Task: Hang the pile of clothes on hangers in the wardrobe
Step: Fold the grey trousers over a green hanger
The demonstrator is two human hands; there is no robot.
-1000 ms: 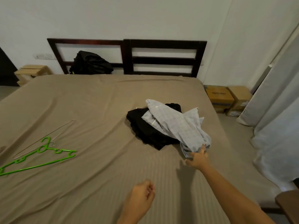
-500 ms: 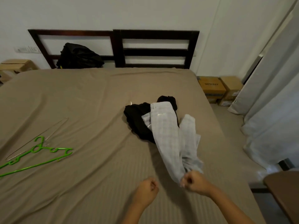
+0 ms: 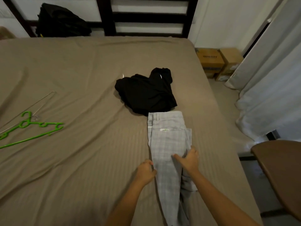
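Both bare forearms reach forward from the lower edge of the view and converge, bringing the 2 hands close together and nearly level. The left hand (image 3: 145,171) is turned knuckles-up, its fingers curled tight and pinching the left edge of the trousers (image 3: 166,137). The right hand (image 3: 189,160) lies palm-down on the same cloth, thumb stretched out to the left, its fingers bent down over the right-hand fold. Both wrists look straight.

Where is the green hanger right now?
In the head view, the green hanger lies flat on the bed near its left edge, beside a thin wire hanger and well left of the black clothes.
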